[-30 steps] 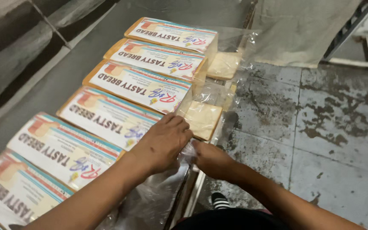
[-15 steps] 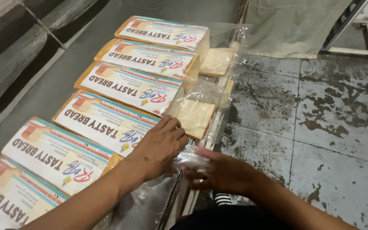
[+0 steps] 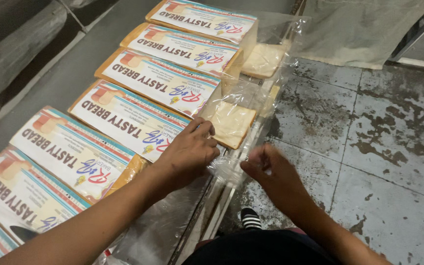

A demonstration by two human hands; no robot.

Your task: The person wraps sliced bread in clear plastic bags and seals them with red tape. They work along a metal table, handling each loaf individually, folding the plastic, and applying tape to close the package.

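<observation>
Right hand [image 3: 271,172] shifted rightward, pinching bag [image 3: 224,164]; seven loaves.

The left hand [image 3: 188,152] is held palm down, its fingers [image 3: 203,131] bent and pressed together, with the bare forearm stretched in from the lower left. The right hand [image 3: 269,172] is curled, fingertips pinched inward, its forearm angled in from the lower right.

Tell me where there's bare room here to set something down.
Free: the grey surface left of the bagged bread loaves, and the worn tiled floor right of the table edge. Crowded: the loaf row, and the open bag ends where both hands work.
</observation>
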